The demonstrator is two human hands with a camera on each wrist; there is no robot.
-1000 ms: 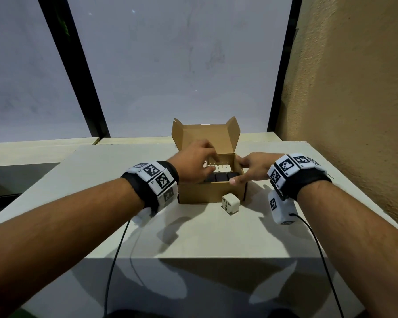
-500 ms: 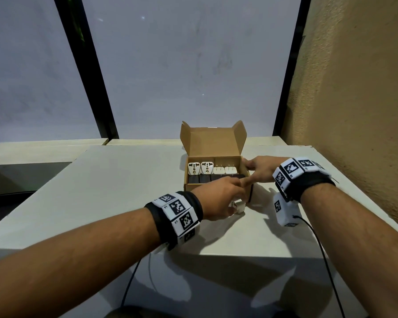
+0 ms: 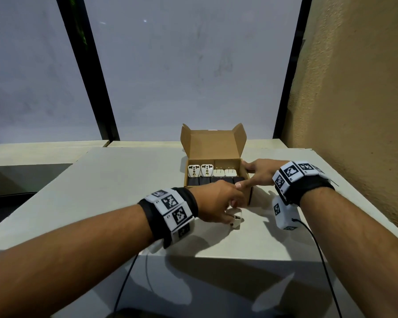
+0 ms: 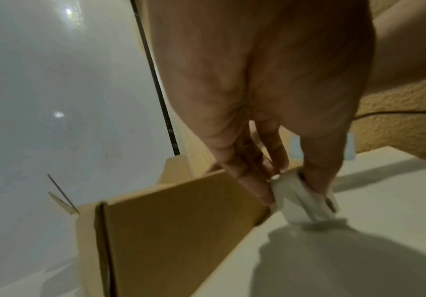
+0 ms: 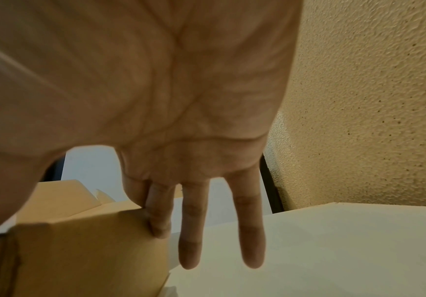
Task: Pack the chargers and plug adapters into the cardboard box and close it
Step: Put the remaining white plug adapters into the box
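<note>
Broadly, pale table (image 3: 115, 180) fills the lower scene, w/ a textured tan wall (image 3: 359, 92) on the right. Cardboard box (image 3: 218, 167) sits toward the table's far side, lid flap upright at the back, box not closed. Right hand (image 3: 259, 172) rests against the box's right side, fingers straight & relaxed, holding nothing; middle finger (image 5: 159, 211) touches the box corner in the right wrist view, other two hang beside it over the table. Left hand (image 3: 217, 204) is just in front of the box's near right corner, fingers & thumb pinching a white plug adapter (image 3: 236, 218) at table level, approx touching the surface. Inside the box: row of black chargers (image 3: 215, 180) along the near wall, then two white adapters (image 3: 200, 171) w/ socket faces up at back left, two white pronged plugs (image 3: 225, 172) beside them.
</note>
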